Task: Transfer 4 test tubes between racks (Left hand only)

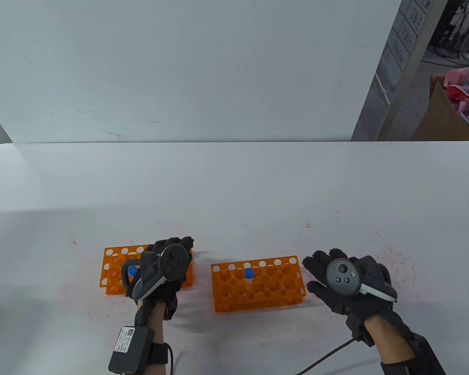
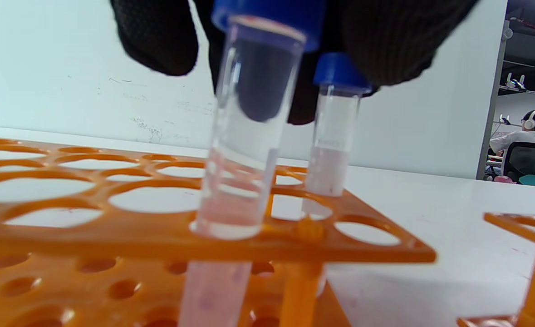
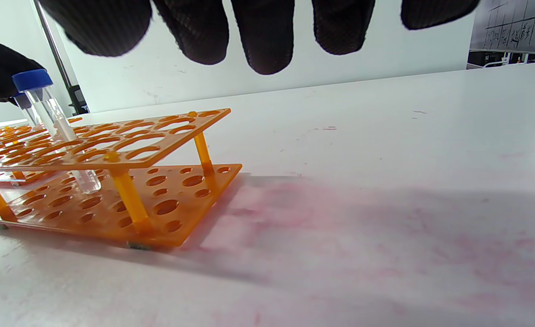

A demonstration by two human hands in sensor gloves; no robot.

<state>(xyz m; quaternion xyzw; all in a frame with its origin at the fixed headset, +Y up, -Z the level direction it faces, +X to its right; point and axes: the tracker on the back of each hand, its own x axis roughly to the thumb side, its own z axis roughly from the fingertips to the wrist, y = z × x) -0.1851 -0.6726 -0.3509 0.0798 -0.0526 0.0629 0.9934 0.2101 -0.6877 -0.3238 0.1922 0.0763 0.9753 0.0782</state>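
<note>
Standing on the white table (image 1: 234, 187), two orange racks: left rack (image 1: 111, 273) under the left hand (image 1: 162, 273), right rack (image 1: 258, 283) beside it holding one blue-capped tube (image 1: 248, 274). Hovering over two capped tubes (image 2: 249, 136), fingers (image 2: 158, 36) seemingly choosing one; contact unclear. Resting apart, spread and idle, right hand (image 1: 348, 285), as the task demands.

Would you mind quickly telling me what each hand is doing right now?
Left hand: over the left rack, fingers at the blue cap of a tube; a firm grip cannot be told.
Right hand: open, fingers spread, holding nothing.
</note>
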